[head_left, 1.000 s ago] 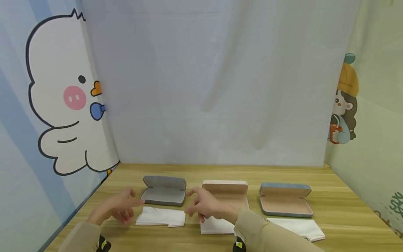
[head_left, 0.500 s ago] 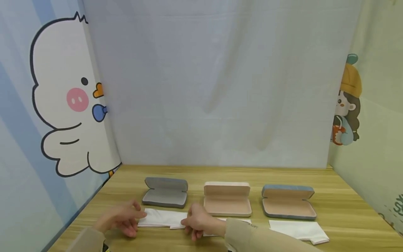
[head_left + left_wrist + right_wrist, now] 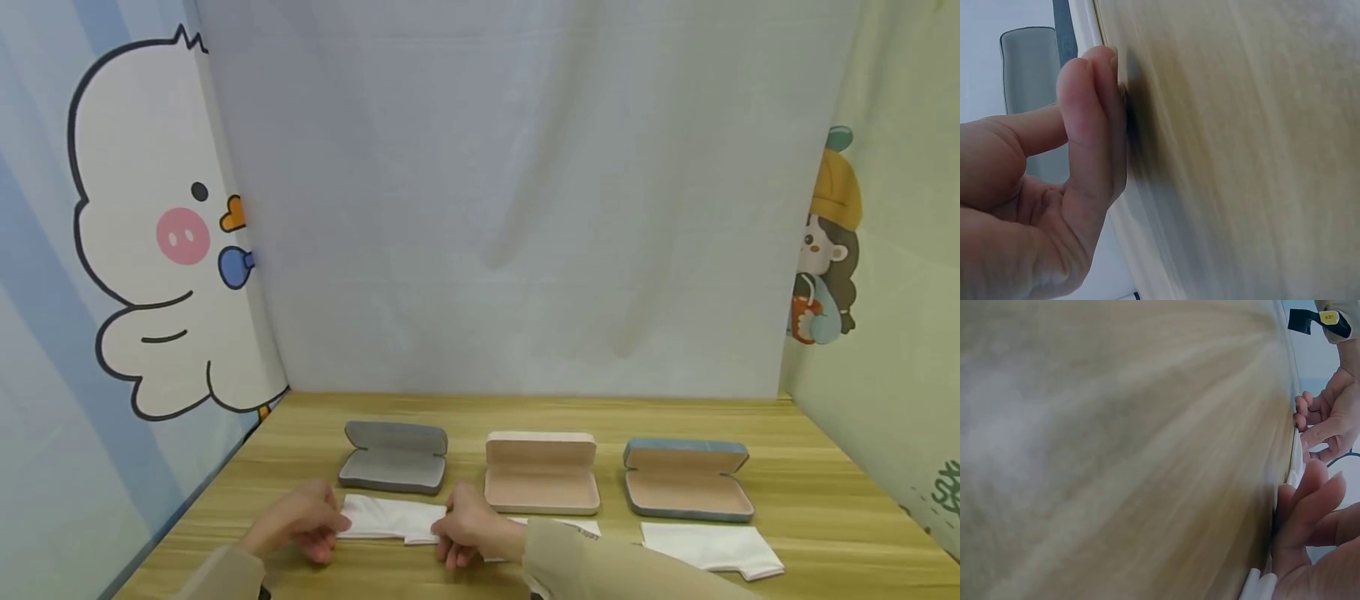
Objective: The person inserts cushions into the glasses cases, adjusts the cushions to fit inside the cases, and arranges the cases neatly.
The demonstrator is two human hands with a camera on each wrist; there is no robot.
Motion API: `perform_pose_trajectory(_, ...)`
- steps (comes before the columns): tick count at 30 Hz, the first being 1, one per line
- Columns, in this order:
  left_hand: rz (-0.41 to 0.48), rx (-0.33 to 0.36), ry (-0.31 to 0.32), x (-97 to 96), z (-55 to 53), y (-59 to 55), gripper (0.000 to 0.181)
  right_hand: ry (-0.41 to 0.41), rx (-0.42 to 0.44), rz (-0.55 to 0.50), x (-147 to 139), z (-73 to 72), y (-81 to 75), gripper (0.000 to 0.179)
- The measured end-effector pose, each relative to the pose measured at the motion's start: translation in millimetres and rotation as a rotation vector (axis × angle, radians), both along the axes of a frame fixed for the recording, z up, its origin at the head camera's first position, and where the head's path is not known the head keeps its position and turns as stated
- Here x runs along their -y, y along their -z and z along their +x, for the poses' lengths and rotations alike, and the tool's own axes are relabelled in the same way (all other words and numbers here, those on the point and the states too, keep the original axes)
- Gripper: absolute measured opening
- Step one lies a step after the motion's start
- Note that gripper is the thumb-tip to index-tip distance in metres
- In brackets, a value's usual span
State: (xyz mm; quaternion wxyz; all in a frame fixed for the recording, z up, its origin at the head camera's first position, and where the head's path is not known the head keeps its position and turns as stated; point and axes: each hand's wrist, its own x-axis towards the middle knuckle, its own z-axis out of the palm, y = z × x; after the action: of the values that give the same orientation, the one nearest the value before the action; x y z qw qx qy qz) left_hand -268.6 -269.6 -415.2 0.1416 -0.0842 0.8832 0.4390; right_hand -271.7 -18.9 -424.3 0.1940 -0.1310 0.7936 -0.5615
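Note:
A folded white cloth [image 3: 386, 518] lies flat on the table in front of an open grey glasses case [image 3: 395, 460]. My left hand [image 3: 303, 521] pinches the cloth's left end between thumb and fingertips. At its right end, my right hand [image 3: 467, 525] pinches the edge the same way. In the left wrist view, the left hand [image 3: 1079, 162] has its fingers bent at the table surface, and the exact hold is hidden. Both hands line up along the white cloth [image 3: 1296, 456] in the right wrist view.
A cream glasses case [image 3: 542, 477] and a blue one [image 3: 687, 482] stand open to the right. A second white cloth [image 3: 585, 527] is partly covered by my right arm. Another folded cloth [image 3: 712, 548] lies before the blue case. A pale curtain [image 3: 510, 208] hangs behind the table.
The right hand has come down from above the table to the cloth's right end. My left hand has moved right and closed on its left end.

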Motion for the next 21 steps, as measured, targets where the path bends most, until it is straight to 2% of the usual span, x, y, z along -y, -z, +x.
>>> perform_pose_trajectory(9,0.018,0.030,-0.002,-3.0,-2.4,0.1,0.015,0.023,0.033,-0.017,4,-0.9,2.5,0.015)
perform_pose_trajectory(14,0.069,0.028,0.032,1.6,-5.8,0.9,0.010,0.039,0.070,-0.037,6,-3.1,4.2,0.010)
perform_pose_trajectory(21,0.092,-0.012,0.057,6.2,-10.4,-9.5,0.008,0.065,0.101,-0.050,6,-9.6,2.6,0.012)
